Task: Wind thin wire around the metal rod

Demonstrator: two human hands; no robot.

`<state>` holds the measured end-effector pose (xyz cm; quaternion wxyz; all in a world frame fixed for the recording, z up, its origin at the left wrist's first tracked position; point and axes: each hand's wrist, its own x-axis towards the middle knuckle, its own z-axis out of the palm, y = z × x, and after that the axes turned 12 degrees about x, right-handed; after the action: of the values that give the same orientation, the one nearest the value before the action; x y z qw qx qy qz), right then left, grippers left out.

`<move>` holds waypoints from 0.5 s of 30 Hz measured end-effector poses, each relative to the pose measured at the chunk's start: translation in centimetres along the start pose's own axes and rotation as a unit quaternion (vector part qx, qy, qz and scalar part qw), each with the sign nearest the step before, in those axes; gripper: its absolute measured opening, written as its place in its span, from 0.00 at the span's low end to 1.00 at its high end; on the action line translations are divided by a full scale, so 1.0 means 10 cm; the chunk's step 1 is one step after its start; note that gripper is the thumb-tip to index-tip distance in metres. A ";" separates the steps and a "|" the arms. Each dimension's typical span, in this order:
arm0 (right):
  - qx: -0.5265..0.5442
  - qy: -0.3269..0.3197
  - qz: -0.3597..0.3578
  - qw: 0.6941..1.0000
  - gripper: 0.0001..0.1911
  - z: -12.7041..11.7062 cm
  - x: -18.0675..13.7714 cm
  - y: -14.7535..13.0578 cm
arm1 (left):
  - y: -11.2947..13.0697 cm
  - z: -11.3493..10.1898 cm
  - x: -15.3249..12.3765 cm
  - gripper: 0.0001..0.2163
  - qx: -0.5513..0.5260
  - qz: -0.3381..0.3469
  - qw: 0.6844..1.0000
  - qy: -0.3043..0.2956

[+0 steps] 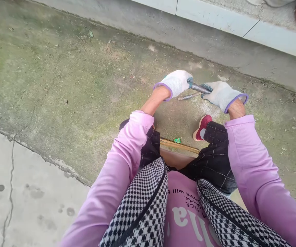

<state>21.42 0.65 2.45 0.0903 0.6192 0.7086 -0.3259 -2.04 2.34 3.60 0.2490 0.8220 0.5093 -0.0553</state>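
Observation:
Both my hands wear white work gloves with purple cuffs. My left hand [176, 83] is closed round one end of a short grey metal rod [200, 89]. My right hand [221, 95] is closed round its other end. The rod runs between the two fists, held out in front of my knees above the concrete ground. A second thin grey rod [189, 97] lies on the ground just below my hands.
A red shoe [201, 127] shows on my foot below the right hand. A long wooden stick [178, 145] runs under my knees, with a small green scrap [177, 140] beside it. A raised tiled kerb [214, 17] runs along the far side. Cracked concrete [11, 178] lies at left.

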 end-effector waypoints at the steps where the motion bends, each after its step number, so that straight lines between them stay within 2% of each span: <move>1: -0.001 -0.001 0.010 1.000 0.08 0.02 -0.05 0.03 | 0.04 0.03 0.01 0.11 0.004 0.005 1.000 -0.001; 4: -0.016 -0.013 0.042 0.999 0.11 0.06 -0.28 0.14 | 0.16 0.14 -0.05 0.15 0.039 0.031 0.999 -0.005; 8: -0.055 -0.011 0.062 0.996 0.14 0.14 -0.65 0.23 | 0.36 0.35 -0.27 0.20 0.087 0.045 0.995 -0.014; 15: -0.058 -0.038 0.063 0.996 0.21 0.52 -1.27 0.12 | 0.58 0.84 -0.68 0.21 0.113 0.064 0.991 0.013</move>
<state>23.83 -12.70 4.73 0.1735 0.6436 0.6820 -0.3010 1.14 -9.10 0.69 0.1509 0.8765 0.4490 -0.0859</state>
